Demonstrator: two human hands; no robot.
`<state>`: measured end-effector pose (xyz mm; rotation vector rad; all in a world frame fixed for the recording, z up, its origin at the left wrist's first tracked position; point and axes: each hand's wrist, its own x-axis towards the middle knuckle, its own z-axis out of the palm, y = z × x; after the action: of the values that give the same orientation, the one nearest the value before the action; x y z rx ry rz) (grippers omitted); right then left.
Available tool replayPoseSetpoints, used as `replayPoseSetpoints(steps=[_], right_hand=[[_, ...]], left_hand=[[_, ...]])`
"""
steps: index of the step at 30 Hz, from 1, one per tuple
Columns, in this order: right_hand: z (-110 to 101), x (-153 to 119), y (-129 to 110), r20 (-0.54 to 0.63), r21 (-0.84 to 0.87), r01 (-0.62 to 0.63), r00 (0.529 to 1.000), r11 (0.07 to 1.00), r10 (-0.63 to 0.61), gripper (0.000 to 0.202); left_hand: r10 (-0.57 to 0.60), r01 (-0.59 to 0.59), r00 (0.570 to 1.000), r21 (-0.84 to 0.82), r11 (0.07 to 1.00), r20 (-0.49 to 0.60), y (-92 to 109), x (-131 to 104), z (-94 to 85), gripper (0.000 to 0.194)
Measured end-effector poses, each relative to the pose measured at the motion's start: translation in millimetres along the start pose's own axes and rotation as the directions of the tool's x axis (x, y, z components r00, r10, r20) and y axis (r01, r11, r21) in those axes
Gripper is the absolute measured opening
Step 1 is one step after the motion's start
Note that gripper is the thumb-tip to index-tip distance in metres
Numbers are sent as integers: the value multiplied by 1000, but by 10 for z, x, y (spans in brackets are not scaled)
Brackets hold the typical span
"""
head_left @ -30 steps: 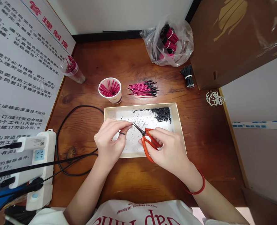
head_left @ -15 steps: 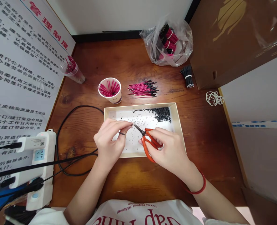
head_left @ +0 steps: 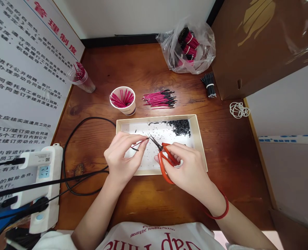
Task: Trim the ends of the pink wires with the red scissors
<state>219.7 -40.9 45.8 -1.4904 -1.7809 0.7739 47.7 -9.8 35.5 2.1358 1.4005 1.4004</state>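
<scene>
Pinched between the thumb and forefinger of my left hand (head_left: 125,152) is a thin wire (head_left: 135,144), red with a dark end, over the shallow cream box (head_left: 154,172). My right hand (head_left: 186,163) is closed around the orange handles of a pair of scissors (head_left: 167,163). Their blades are slightly parted, with the tips just beside my left fingertips. Inside the box a heap of short black pieces (head_left: 180,127) lies in the far right corner. Tiny dark specks are scattered over its white floor.
Behind the box are a paper cup (head_left: 129,109) of red wires and a pile of red-and-black wires (head_left: 159,99). A clear bag (head_left: 167,52), a black wire bundle (head_left: 210,86) and white rubber bands (head_left: 239,110) lie rightward. Leftward stand a plastic cup (head_left: 87,83) and a power strip (head_left: 55,180).
The scissors' blades have parted and drawn slightly away from my left fingertips. More of the red wire shows below my left fingers. The box and cups stay in place.
</scene>
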Motion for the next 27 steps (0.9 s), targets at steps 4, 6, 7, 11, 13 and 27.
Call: replayPoseSetpoints(steps=[4, 6, 7, 11, 13, 27], right_hand=[[1, -16, 15, 15, 21, -11, 1000, 1000, 10, 30], [-1, -19, 21, 25, 27, -20, 1000, 999, 19, 29], [-1, -20, 22, 25, 29, -23, 999, 999, 22, 29], [5, -20, 21, 36, 37, -27, 999, 999, 26, 28], [6, -20, 19, 41, 41, -28, 999, 999, 27, 27], [-4, -31, 61, 43, 15, 25, 999, 1000, -25, 29]], left_hand=[[4, -4, 1000, 5, 1000, 0, -12, -1, 4, 15], [6, -6, 1000, 7, 1000, 1, -15, 0, 5, 15], [7, -7, 1000, 8, 1000, 2, -15, 1, 5, 15], [14, -14, 1000, 2, 1000, 1, -19, -2, 5, 16], [12, -12, 1000, -6, 1000, -1, -22, -6, 4, 16], [-3, 3, 1000, -9, 1000, -5, -23, -5, 7, 16]])
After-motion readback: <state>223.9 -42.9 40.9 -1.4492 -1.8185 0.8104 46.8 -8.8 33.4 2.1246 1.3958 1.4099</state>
